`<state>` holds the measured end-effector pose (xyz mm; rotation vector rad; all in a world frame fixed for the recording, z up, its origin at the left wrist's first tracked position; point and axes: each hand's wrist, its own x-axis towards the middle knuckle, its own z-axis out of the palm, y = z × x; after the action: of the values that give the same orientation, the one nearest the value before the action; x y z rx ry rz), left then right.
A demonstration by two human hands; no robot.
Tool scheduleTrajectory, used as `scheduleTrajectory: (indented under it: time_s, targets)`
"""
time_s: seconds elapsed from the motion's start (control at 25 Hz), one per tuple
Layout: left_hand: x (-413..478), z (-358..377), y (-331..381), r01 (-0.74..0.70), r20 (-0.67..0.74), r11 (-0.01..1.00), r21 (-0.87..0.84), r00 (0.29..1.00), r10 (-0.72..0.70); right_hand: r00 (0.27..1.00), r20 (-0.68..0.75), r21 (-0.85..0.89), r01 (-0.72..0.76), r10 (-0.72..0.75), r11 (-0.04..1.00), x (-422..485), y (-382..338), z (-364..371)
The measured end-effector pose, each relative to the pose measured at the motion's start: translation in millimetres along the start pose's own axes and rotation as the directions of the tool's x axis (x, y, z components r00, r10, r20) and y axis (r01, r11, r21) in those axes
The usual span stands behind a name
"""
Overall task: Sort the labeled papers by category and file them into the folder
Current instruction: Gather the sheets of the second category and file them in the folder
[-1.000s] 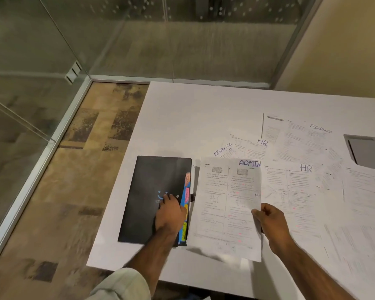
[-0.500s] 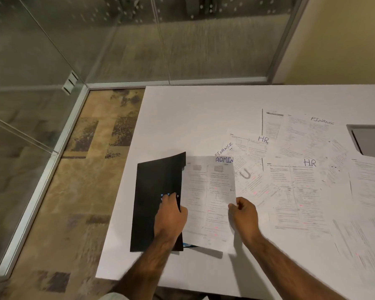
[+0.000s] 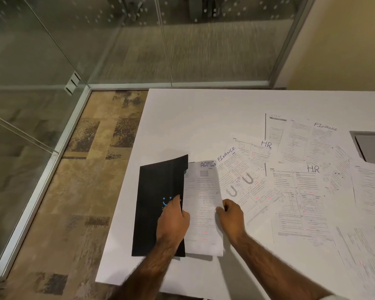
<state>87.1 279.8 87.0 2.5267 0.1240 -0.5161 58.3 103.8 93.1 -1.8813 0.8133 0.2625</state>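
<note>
Two hands meet near the front edge of the white table (image 3: 193, 118). The left hand (image 3: 173, 219) grips the black folder (image 3: 156, 191), fingers curled round the right edge of its front cover, which is raised on that side. The right hand (image 3: 231, 215) pinches the right edge of the ADMIN sheet (image 3: 204, 191), whose left part is tucked under the raised cover while the rest shows beside it. Just to the right, a FINANCE sheet (image 3: 240, 169) with two horseshoe-magnet drawings is partly covered by it. Further right an HR sheet (image 3: 301, 202) lies flat. Beyond these, a second HR sheet (image 3: 256, 150) and a second FINANCE sheet (image 3: 299, 137) overlap. More printed sheets (image 3: 366, 245), their labels unreadable, spread along the right side. A grey recessed panel (image 3: 372, 148) sits in the tabletop at far right. Past the table, glass walls (image 3: 117, 50) meet patterned carpet (image 3: 85, 169).
</note>
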Motion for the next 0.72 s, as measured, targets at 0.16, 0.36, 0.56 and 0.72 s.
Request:
scheduleTrajectory:
  time_s: [0.16,0.36,0.56,0.72]
  targets:
    - [-1.8,-0.8,4.0,-0.035,0.008,0.999,0.010,0.999,0.035,0.993,0.102,-0.044,0.064,-0.059,0.997,7.7,-17.7,38.6]
    - [-4.5,0.0,6.6,-0.020,0.014,0.999,0.035,1.000,0.020,0.982,0.188,0.016,-0.029,0.026,0.999,16.5,-18.8,73.5]
    - [-4.7,3.3,2.4,-0.017,0.006,0.999,0.030,1.000,0.017,0.972,0.232,0.018,-0.051,0.046,0.999,20.5,-17.8,86.1]
    - [-2.8,3.9,1.0,-0.010,-0.004,0.999,0.035,1.000,0.010,0.973,0.229,0.062,-0.054,0.039,0.997,16.8,-19.6,89.4]
